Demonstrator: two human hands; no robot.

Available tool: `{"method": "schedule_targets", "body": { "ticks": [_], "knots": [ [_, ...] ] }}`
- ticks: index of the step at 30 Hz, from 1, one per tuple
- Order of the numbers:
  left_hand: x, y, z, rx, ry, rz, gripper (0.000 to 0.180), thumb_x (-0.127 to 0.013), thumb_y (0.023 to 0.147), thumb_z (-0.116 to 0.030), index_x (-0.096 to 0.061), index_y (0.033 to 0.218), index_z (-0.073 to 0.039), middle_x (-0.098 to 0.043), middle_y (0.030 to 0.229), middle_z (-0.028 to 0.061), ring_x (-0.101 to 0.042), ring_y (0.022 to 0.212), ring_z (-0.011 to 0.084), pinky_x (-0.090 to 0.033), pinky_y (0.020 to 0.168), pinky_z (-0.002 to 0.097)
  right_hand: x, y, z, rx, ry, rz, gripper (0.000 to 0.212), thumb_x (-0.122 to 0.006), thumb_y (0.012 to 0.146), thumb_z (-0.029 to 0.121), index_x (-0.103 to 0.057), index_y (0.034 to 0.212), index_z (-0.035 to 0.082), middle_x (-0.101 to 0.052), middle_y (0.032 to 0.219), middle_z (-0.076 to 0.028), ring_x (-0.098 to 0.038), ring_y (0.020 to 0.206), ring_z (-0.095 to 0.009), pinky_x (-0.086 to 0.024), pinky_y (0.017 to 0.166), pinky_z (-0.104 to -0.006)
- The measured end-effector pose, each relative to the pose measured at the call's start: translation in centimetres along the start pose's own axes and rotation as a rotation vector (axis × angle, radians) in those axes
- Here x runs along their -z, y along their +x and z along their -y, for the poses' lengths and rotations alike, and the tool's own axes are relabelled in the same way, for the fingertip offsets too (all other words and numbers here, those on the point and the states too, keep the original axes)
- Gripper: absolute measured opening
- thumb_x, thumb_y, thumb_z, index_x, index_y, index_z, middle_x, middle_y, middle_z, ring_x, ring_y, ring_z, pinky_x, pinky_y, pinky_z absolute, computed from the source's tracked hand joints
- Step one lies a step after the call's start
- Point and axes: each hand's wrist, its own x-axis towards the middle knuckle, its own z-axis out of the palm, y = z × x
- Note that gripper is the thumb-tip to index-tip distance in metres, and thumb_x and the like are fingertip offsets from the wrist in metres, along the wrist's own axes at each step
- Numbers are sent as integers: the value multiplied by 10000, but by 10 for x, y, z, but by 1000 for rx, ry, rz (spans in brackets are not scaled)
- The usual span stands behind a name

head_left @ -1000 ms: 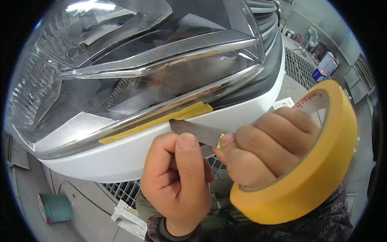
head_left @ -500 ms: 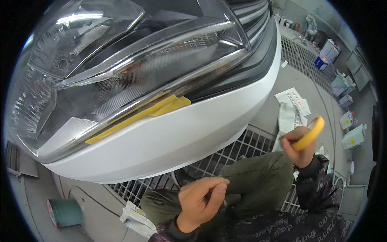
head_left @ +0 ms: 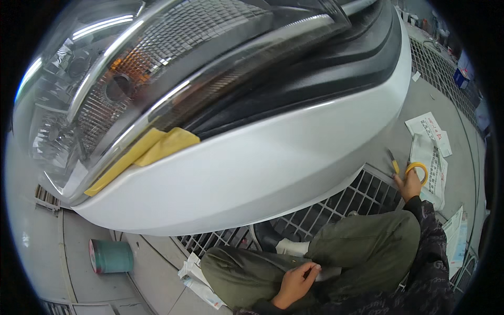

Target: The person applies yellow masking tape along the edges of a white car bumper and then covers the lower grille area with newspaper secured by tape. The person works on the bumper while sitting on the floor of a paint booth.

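Lining headlight (head_left: 199,39) edge, 9 o'clock: yellow tape (head_left: 149,151), on; bumper (head_left: 283,152) edge twd 2 o'clock untaped. L hand (head_left: 297,285), 5 o'clock, fingertips together; R hand (head_left: 411,188), 3 o'clock, w/ tape roll (head_left: 417,165), grip: can't tell.

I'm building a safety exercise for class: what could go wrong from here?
The thin blade at the right hand might cut it. If dropped, the blade could slip through the floor grating nearby. The yellow tape along the lower edge of the headlight looks rumpled, so it might lift.
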Motion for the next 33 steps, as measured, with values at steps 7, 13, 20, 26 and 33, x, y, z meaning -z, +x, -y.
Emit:
{"method": "schedule_targets", "body": {
  "ticks": [7,13,20,26,33],
  "knots": [
    [4,31,-83,-266,99,-145,109,-716,956,-142,-656,955,-50,-668,816,59,-619,682,138,-486,623,286,178,-25,113,-139,945,264,82,-630,998,97,-595,1020,26,-619,887,-10,-581,785,-104,-484,705,-274],
    [25,24,-163,-782,62,-252,179,-652,941,-39,-597,1109,-12,-649,1016,138,-628,909,226,-507,831,345,245,-48,235,413,1007,795,369,-810,813,112,-577,1091,47,-658,958,-55,-655,862,-177,-532,772,-318],
    [62,6,-207,-1069,365,-322,361,-856,760,-156,-720,1089,-96,-698,1056,73,-657,995,297,-509,892,401,262,-72,291,630,1047,698,401,-698,807,63,-488,1145,15,-650,924,-175,-655,835,-416,-526,709,-453],
    [94,-14,-194,-1065,419,-295,288,-860,753,-135,-732,1008,-94,-695,1071,121,-639,1004,317,-510,893,424,274,-77,325,538,867,884,523,-777,808,80,-502,1247,5,-614,1134,-160,-644,971,-383,-537,825,-407],
    [98,-13,-163,-955,206,-367,277,-822,694,-93,-746,954,-154,-686,1060,39,-644,945,232,-453,844,378,266,-82,345,594,672,909,449,-695,802,43,-521,1215,29,-645,964,-148,-665,833,-383,-554,731,-421]
  ]
}}
